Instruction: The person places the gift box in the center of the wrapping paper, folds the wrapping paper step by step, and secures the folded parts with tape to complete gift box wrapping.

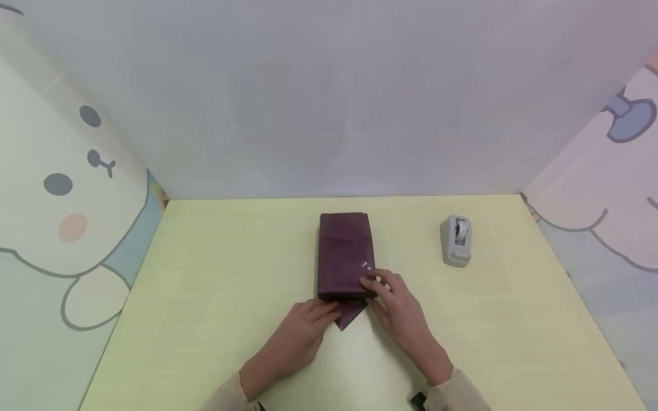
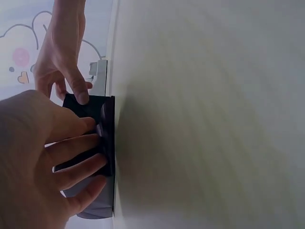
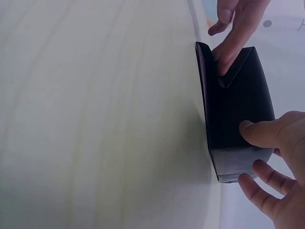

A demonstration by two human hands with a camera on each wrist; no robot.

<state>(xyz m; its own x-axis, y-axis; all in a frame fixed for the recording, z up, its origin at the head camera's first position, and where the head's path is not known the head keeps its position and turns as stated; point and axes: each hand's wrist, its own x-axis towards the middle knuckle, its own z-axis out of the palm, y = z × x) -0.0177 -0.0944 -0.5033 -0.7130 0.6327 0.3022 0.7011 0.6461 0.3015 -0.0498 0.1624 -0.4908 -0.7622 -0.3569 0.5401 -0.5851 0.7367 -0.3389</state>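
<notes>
A box wrapped in dark purple, glossy paper (image 1: pixel 344 248) lies flat on the table. At its near end a pointed paper flap (image 1: pixel 350 313) sticks out toward me. My left hand (image 1: pixel 305 334) touches this end with fairly straight fingers; in the left wrist view its fingers (image 2: pixel 78 171) lie spread against the folded paper. My right hand (image 1: pixel 403 311) holds the near right corner, with fingers on the top and side. Its thumb (image 3: pixel 259 133) presses the end face in the right wrist view, where left-hand fingers (image 3: pixel 228 55) reach into the fold.
A grey tape dispenser (image 1: pixel 447 245) with a roll in it stands right of the box. The pale yellow table (image 1: pixel 231 245) is bounded by a plain back wall (image 1: pixel 339 114) and side panels with cartoon figures (image 1: pixel 72 228).
</notes>
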